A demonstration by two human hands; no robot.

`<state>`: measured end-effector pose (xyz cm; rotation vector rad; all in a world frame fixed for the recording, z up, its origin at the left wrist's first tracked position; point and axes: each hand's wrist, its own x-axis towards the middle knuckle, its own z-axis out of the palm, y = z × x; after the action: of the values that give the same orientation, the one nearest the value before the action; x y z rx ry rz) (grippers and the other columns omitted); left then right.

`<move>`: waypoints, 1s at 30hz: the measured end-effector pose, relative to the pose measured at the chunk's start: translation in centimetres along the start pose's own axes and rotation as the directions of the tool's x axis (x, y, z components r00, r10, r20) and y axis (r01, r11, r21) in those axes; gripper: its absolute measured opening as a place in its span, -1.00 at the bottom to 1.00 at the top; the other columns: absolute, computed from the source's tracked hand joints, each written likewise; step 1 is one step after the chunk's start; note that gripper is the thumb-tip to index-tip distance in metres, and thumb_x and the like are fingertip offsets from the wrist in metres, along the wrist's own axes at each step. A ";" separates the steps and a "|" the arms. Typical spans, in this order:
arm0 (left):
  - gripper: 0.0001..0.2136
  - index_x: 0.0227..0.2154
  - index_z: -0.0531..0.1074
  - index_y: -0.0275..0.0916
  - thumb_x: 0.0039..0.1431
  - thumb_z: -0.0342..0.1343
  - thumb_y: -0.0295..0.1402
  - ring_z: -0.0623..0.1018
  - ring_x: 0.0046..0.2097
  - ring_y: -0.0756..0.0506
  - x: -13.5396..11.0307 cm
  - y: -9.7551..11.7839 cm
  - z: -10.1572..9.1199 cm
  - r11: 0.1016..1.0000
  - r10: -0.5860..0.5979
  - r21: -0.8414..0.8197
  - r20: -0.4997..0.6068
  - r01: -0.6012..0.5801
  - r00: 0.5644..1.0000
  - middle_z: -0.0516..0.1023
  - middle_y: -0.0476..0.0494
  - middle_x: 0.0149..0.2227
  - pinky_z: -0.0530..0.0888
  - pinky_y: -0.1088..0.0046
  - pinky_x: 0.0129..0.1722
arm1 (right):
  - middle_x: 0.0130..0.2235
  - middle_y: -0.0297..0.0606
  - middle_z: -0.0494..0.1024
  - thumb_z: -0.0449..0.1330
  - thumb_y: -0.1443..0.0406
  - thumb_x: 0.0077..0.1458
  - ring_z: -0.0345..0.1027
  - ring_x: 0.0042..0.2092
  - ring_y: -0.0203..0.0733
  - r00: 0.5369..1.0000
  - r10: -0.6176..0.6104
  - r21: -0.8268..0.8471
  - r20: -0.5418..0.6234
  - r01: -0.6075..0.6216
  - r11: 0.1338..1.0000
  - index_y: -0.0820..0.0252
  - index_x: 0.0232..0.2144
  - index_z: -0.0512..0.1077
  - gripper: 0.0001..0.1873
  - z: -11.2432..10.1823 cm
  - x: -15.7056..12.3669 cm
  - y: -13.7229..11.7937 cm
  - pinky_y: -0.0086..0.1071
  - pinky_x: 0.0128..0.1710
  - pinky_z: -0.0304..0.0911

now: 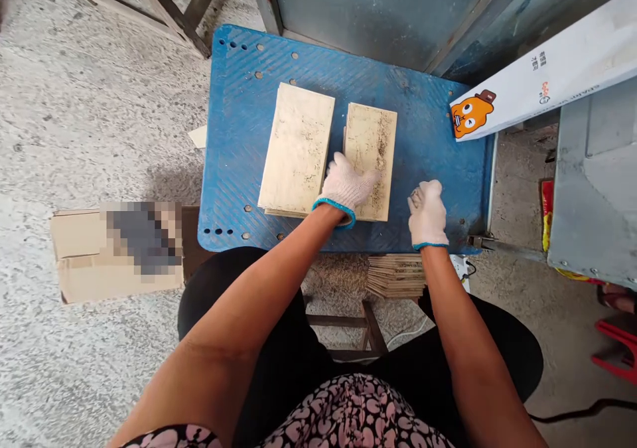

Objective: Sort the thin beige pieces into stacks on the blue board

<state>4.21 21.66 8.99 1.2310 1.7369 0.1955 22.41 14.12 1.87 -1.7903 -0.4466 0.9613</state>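
Two piles of thin, pale boards lie on the blue table [233,136] in the middle of the frame. The wide pile [301,143] is on the left, and the narrow pile [371,126] is just beside it, with a small gap between them. Dark specks dot both tops.

The left hand [350,181], in a white glove with a blue cuff, rests on the lower part of the narrow pile. Its fingers sit at the pile's left edge by the gap, and its thumb reaches right across the top. That grip is spread, but I cannot tell if it pinches a board.

The right hand [428,214], gloved too, is right of the narrow pile and apart from it. Its fingers curl in, so that grip looks narrow; I cannot tell if anything is inside.

At the upper right is a white bag [572,56] with an orange cartoon [470,116] in a brown hat. Small orange letters on it look like "CoCo". The other writing is too small or cut off to read.
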 end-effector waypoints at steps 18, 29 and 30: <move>-0.26 0.34 0.05 -0.36 0.19 0.12 -0.13 0.34 0.26 -0.33 -8.2 1.5 1.3 0.823 0.559 0.041 0.123 -0.567 0.820 0.27 -0.41 0.30 0.32 0.16 0.22 | 0.21 0.18 0.24 0.34 -0.16 -0.24 0.31 0.12 0.26 0.977 0.160 -0.947 -0.141 -0.180 0.265 0.30 0.35 -0.10 0.27 -12.3 -19.3 5.4 -0.02 0.07 0.26; -0.34 0.31 0.10 -0.30 0.23 0.06 -0.10 0.42 0.19 -0.29 -8.7 0.0 2.4 0.748 0.627 0.128 0.183 -0.651 0.757 0.37 -0.36 0.21 0.36 0.20 0.16 | 0.17 0.29 0.13 0.37 -0.20 -0.34 0.22 0.13 0.34 0.985 -0.080 -0.958 -0.153 -0.128 0.255 0.45 0.34 -0.20 0.44 -10.4 -18.2 11.2 0.01 0.09 0.20; -0.36 0.30 0.12 -0.28 0.23 0.06 -0.11 0.43 0.18 -0.28 -8.5 0.0 2.3 0.756 0.607 0.150 0.203 -0.637 0.769 0.39 -0.34 0.19 0.37 0.19 0.15 | 0.19 0.30 0.11 0.37 -0.19 -0.34 0.22 0.13 0.34 0.986 -0.084 -0.959 -0.147 -0.121 0.257 0.46 0.34 -0.20 0.43 -10.4 -18.1 11.4 0.00 0.10 0.19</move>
<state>6.21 14.08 12.95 1.9179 1.1829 0.3107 17.98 -9.20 0.73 -3.0004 -1.0904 0.4679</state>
